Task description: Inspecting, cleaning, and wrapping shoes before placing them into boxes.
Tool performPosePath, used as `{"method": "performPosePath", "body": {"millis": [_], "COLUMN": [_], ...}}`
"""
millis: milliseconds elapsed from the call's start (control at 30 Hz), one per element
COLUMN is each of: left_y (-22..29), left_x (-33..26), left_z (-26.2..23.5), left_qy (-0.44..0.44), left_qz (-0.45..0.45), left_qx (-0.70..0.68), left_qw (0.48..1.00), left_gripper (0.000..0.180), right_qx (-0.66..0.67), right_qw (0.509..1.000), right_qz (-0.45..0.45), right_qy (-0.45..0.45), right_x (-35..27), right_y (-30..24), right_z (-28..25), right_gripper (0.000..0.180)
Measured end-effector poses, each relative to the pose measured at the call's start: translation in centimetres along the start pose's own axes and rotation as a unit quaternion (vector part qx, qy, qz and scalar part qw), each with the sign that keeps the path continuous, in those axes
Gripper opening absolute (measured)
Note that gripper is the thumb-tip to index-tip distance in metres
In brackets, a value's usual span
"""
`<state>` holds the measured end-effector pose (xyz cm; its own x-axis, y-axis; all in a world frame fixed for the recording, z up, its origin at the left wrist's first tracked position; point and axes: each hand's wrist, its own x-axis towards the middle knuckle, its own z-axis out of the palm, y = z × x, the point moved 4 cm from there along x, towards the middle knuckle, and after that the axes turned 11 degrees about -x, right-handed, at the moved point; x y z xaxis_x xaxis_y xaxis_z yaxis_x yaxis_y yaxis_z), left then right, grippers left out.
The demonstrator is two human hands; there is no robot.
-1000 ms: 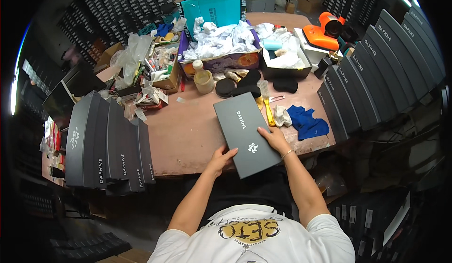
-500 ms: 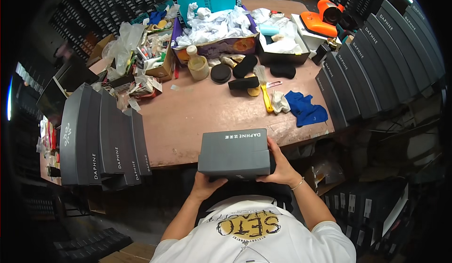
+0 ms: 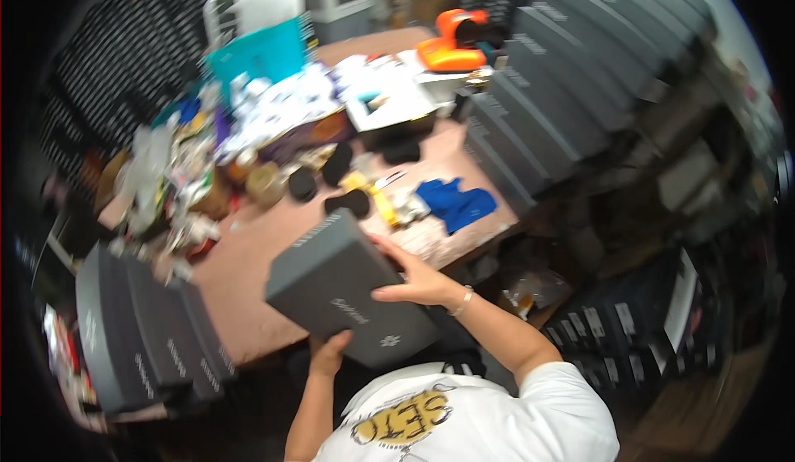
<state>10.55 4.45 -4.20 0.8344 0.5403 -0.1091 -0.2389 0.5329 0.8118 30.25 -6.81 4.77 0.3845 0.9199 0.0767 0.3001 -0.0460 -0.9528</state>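
Note:
A dark grey shoebox [image 3: 331,276] is held between both hands in front of my body, tilted so its broad lid faces up toward me. My left hand [image 3: 330,353] grips its near left side, with the thumb on the lid and the other fingers hidden underneath. My right hand [image 3: 416,276] is on its right side, the thumb lying over the lid and the fingers along the far edge. The box is over the table's front edge. Beyond it lie a blue cloth [image 3: 457,205], a yellow-handled brush [image 3: 383,207] and black pads [image 3: 348,204].
Grey shoeboxes stand in a row at left [image 3: 149,329] and in a taller row at right [image 3: 555,89]. A paper-filled carton [image 3: 290,135], a jar [image 3: 265,184] and an orange device [image 3: 451,44] are at the table's back. More boxes [image 3: 604,329] are stacked low at right.
The shoebox has turned from its end facing me to its broad lid facing up, rotated diagonally. My right hand has shifted onto the lid. The whole view has swung to the right.

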Motion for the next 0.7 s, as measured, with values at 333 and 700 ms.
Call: {"method": "performPosePath", "body": {"millis": [333, 700], "left_y": [18.8, 26.1], "left_x": [11.0, 10.3], "left_z": [25.5, 50.9], "left_qy": [-0.259, -0.57], "left_qz": [0.067, 0.164], "left_qx": [-0.212, -0.073], "left_qw": [0.94, 0.801], "left_gripper": [0.05, 0.066], "right_qx": [-0.797, -0.773], "right_qw": [0.418, 0.125], "right_qz": [-0.321, -0.297], "right_qy": [0.295, 0.547], "right_x": [-8.7, -16.6], "right_y": [-21.2, -40.2], "right_z": [-10.2, -31.2], "right_gripper": [0.068, 0.108]}}
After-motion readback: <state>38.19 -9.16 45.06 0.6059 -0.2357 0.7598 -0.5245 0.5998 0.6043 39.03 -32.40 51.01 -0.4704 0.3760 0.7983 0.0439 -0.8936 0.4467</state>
